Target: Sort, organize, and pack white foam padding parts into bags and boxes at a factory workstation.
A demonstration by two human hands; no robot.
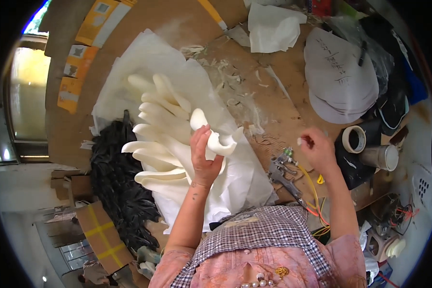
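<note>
Left hand (202, 156) holds white foam piece (215, 139) | right hand (316, 146) pinches scrap (300, 141)

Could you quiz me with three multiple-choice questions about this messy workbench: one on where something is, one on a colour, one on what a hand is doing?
1. Where is the roll of pale tape?
A. right of the right hand
B. on the black pile
C. under the white sheet

2. What colour is the heap of feathery material left of the stacked pieces?
A. red
B. black
C. yellow

3. What is the left hand doing?
A. resting flat
B. pointing
C. gripping a curved white foam piece

Answers: 1 A, it sits beyond the right hand; 2 B, dark throughout; 3 C, fingers wrap it.
</note>
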